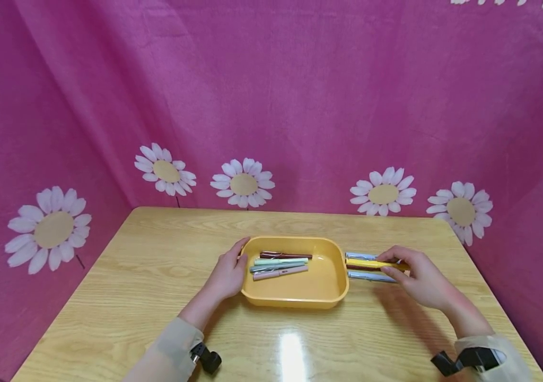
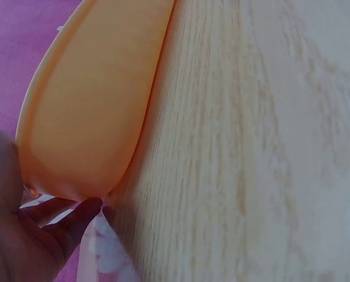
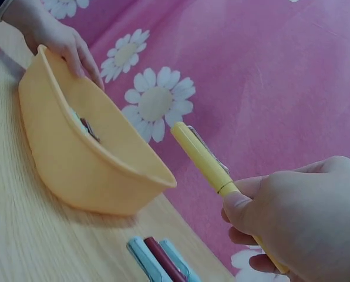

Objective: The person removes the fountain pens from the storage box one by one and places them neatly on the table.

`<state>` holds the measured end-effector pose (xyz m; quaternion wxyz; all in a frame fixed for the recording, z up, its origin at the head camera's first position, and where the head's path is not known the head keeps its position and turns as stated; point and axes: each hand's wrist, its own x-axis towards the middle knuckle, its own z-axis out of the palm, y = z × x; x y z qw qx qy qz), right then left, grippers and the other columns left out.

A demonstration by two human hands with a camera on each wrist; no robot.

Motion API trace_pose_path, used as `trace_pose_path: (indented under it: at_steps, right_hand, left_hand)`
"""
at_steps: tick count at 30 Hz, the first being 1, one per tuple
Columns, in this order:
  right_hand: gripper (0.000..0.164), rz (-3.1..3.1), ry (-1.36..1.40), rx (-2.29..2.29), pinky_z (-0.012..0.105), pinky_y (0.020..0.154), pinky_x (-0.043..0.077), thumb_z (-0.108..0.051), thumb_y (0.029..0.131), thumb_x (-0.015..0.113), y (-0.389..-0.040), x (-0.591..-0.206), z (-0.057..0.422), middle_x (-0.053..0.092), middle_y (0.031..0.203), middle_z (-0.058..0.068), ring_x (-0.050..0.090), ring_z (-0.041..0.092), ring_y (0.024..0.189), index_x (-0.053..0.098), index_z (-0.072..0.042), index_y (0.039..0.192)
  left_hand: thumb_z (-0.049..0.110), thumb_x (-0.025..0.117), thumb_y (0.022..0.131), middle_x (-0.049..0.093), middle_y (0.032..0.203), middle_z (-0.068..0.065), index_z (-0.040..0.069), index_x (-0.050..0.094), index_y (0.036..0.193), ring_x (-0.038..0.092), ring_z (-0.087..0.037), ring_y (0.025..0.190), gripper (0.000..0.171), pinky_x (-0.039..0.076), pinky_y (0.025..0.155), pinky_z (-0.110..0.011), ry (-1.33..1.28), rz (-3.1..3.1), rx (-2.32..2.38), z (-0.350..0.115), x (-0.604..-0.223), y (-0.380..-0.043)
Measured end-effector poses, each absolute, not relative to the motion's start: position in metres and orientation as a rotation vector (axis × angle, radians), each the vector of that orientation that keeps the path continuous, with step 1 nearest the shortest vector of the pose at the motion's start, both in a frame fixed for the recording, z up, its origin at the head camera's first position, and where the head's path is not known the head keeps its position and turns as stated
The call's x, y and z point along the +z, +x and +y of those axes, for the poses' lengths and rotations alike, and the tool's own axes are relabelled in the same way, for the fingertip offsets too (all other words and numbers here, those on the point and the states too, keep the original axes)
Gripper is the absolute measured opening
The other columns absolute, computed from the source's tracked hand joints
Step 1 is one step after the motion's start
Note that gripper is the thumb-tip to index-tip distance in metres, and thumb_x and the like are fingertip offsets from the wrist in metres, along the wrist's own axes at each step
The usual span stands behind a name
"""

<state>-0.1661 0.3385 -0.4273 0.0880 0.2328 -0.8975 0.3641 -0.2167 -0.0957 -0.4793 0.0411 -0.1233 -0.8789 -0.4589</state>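
Note:
My left hand (image 1: 228, 273) grips the left end of a yellow plastic tub (image 1: 324, 278), with the fingers against the outside of its end wall in the left wrist view. Inside the tub lie several capped pens: a dark red pen (image 1: 295, 256), green ones and a pink pen (image 1: 281, 273). Beyond the tub's right end, my right hand (image 1: 421, 276) pinches a yellow pen (image 3: 201, 155) between thumb and fingers, cap end toward the tub. Below it on the table lie two light blue pens (image 3: 145, 258) with a dark red pen (image 3: 165, 258) between them.
The light wooden table (image 1: 166, 276) ends at its back edge against a pink curtain (image 1: 271, 95) with daisy prints. Both wrists carry small black cameras (image 1: 210, 361). A bright reflection shows on the tabletop near the front.

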Motion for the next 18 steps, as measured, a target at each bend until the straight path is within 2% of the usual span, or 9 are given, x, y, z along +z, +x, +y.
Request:
trace_pose_path:
  at_steps: [9, 18]
  right_hand:
    - [0.021, -2.704, 0.643, 1.118, 0.024, 0.074, 0.05, 0.003, 0.096, 0.074, -0.162, -0.44, 0.351, 0.071, 0.099, 0.002, 0.059, 0.012, 0.086, 0.075, -0.015, 0.108]
    - [0.027, -2.734, 0.613, 1.081, 0.023, 0.08, 0.05, 0.004, 0.093, 0.075, -0.159, -0.463, 0.359, 0.071, 0.101, -0.007, 0.061, 0.009, 0.093, 0.075, -0.019, 0.107]
  left_hand:
    - [0.005, 0.046, 0.109, 0.064, 0.139, -0.025, 0.004, 0.048, 0.156, 0.061, -0.036, 0.127, 0.047, 0.046, 0.11, -0.054, -0.39, -2.692, -1.411, -0.097, -0.479, -0.218]
    - [0.005, 0.046, 0.11, 0.065, 0.137, -0.024, 0.004, 0.047, 0.157, 0.064, -0.033, 0.123, 0.048, 0.048, 0.107, -0.053, -0.39, -2.692, -1.423, -0.097, -0.482, -0.218]
